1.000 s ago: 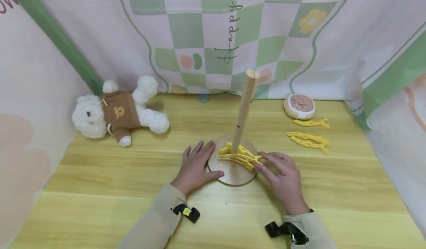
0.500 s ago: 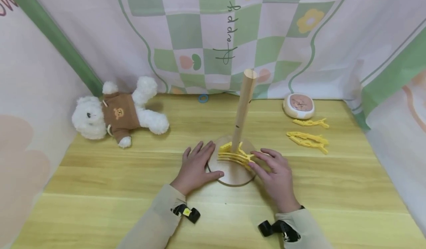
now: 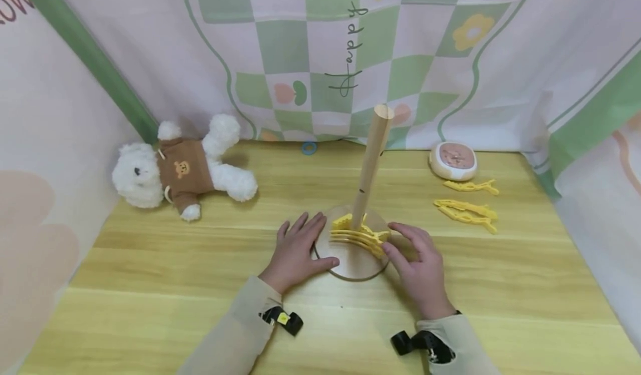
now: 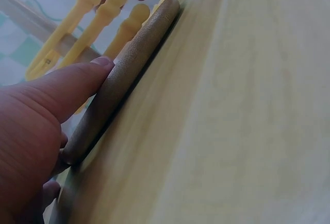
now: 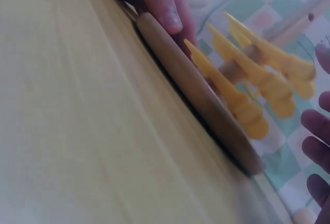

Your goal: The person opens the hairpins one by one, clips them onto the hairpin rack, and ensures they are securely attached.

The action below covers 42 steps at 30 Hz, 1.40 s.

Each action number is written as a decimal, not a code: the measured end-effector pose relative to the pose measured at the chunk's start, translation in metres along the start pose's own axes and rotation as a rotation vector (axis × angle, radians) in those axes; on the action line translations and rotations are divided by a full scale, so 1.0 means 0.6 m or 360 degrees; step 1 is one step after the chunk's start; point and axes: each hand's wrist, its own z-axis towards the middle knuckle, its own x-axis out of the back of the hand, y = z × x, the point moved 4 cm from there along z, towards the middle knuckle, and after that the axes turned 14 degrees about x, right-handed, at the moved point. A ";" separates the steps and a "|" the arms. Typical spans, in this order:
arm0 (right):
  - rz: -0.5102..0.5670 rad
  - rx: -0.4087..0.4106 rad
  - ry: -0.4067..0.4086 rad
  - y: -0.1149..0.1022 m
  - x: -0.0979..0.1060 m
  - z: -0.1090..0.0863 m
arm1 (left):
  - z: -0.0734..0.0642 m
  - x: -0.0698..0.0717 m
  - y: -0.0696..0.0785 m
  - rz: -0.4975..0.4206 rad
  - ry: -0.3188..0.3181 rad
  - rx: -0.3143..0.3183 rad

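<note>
A round wooden base [image 3: 353, 266] carries an upright wooden pole [image 3: 371, 163]. Low on the pole sit several long yellow plastic clips [image 3: 358, 240], stacked one above another with a gap between them. My left hand [image 3: 295, 252] rests on the base's left edge, fingers spread; the left wrist view shows its thumb [image 4: 82, 82] against the rim. Beside the clips' right ends is my right hand [image 3: 420, 266], thumb and index finger apart. In the right wrist view its fingertips [image 5: 315, 123] stand away from the knobbed clip ends [image 5: 278, 98], holding nothing.
More yellow clips [image 3: 466, 212] lie on the table [image 3: 200, 302] at the right, near a pink and white rounded device [image 3: 454, 161]. A white plush toy in a brown top [image 3: 185, 166] lies at the left. A small blue ring [image 3: 309, 148] is at the back.
My right hand has shifted slightly left, and its thumb and index finger have moved apart from the clip ends they were at. The left hand has stayed on the base.
</note>
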 end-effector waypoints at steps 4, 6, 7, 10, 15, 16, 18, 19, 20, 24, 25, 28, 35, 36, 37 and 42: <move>-0.0004 -0.0058 0.0088 0.018 0.016 0.000 | 0.001 0.000 0.000 -0.0004 -0.0001 0.0009; -0.0028 -0.0090 0.0127 0.026 0.024 0.001 | 0.001 0.001 0.001 -0.0007 0.0001 0.0013; -0.0048 -0.0104 0.0145 0.031 0.029 0.001 | 0.000 0.001 0.001 -0.0007 0.0000 0.0015; -0.0107 -0.0165 0.0191 0.047 0.045 0.001 | 0.000 0.000 0.001 -0.0004 0.0000 0.0018; -0.0201 -0.0227 0.0299 0.076 0.078 0.000 | 0.000 0.000 0.001 0.0001 0.0003 0.0019; -0.0218 -0.0240 0.0318 0.080 0.084 0.000 | 0.000 0.000 0.002 -0.0003 0.0004 0.0019; -0.0256 -0.0268 0.0344 0.087 0.097 0.000 | -0.001 0.000 0.002 -0.0009 0.0004 0.0019; -0.0275 -0.0284 0.0351 0.090 0.102 0.000 | -0.001 0.000 0.002 -0.0015 0.0002 0.0018; -0.0298 -0.0301 0.0359 0.092 0.108 0.000 | -0.001 0.000 0.002 -0.0014 0.0002 0.0018; -0.0365 -0.0356 0.0386 0.101 0.127 0.001 | -0.002 0.000 0.002 -0.0015 0.0001 0.0021; -0.0384 -0.0370 0.0392 0.104 0.132 0.001 | -0.002 -0.001 0.002 -0.0012 0.0001 0.0023; -0.0440 -0.0437 0.0408 0.116 0.149 0.001 | -0.002 -0.002 0.001 -0.0007 -0.0002 0.0023; -0.0668 -0.0763 0.0343 0.157 0.201 -0.007 | -0.001 -0.002 0.002 -0.0007 -0.0020 0.0034; -0.0689 -0.0863 0.0300 0.164 0.209 -0.010 | -0.001 -0.001 0.002 -0.0007 -0.0023 0.0037; -0.0702 -0.0956 0.0240 0.170 0.216 -0.012 | -0.001 -0.001 0.002 -0.0005 -0.0025 0.0038; -0.0704 -0.1221 -0.0071 0.191 0.236 -0.018 | -0.001 0.000 0.002 -0.0004 -0.0026 0.0043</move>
